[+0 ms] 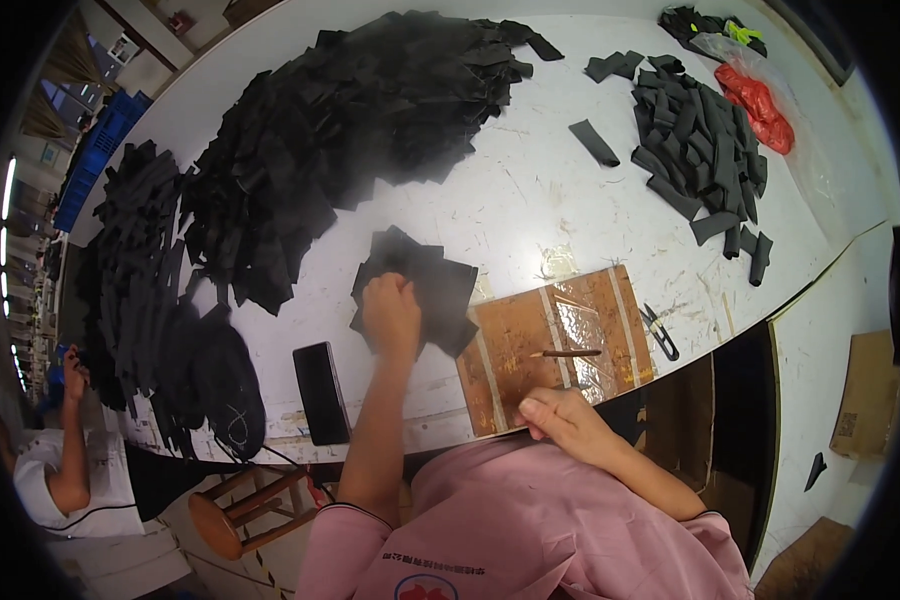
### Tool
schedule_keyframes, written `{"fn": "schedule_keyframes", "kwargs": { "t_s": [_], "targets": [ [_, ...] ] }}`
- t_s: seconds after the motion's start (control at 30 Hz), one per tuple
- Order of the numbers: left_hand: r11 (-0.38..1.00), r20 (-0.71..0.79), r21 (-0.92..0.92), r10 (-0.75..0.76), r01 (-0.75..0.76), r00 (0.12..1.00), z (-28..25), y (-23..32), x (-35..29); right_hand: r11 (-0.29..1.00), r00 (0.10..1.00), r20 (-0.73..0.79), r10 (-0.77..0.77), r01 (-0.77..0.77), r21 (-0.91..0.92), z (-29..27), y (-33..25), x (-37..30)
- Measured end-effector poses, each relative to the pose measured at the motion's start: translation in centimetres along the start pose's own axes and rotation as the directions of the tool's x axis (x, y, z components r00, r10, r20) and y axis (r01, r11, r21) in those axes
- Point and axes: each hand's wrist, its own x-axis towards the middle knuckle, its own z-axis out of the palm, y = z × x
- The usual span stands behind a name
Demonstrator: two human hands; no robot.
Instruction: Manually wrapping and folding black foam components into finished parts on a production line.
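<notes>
Curling left hand (392,310) tops one pile (448,288), right hand (562,418) overlaps one board (515,335); grips unclear.

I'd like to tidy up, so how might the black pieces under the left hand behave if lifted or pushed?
The black pieces look thin, so they're probably light. Their matte, cloth-like look suggests some floppiness. Overlapping at odd angles, they may slide apart if pushed.

Flat black fabric pieces (444,290) lie in a small, loosely fanned pile, overlapping with corners jutting at various angles, close against the left edge of a worn brown board (526,332) lying flat, slightly turned, banded with glossy tape.
</notes>
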Motion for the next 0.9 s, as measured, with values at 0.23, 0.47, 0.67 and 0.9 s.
{"fn": "schedule_keyframes", "kwargs": {
  "t_s": [0.23, 0.47, 0.67, 0.9],
  "targets": [
    [0.993, 0.217, -0.115, 0.033, -0.008, 0.975, -0.8, -1.9, 1.9, 0.967, 0.995, 0.079, -0.063, 0.08, -0.243, 2.1, -0.1, 1.2],
    [-0.274, 0.567, -0.817, -0.216, 0.508, 0.795, -4.6, 0.8, -2.7, 0.965, 0.993, -0.045, -0.111, 0.097, -0.243, 3.1, -0.7, 1.8],
    [-0.745, 0.837, -0.265, 0.137, 0.612, 0.53, -4.7, 5.6, -10.6, 0.807, 0.697, -0.443, -0.564, 0.35, -0.475, 5.0, -0.7, 3.7],
    [-0.439, 0.853, -0.348, 0.219, 0.829, 0.474, -6.7, 9.1, -11.0, 0.665, 0.576, -0.406, -0.71, 0.357, -0.656, 3.0, 1.4, 2.6]
  ]
}}
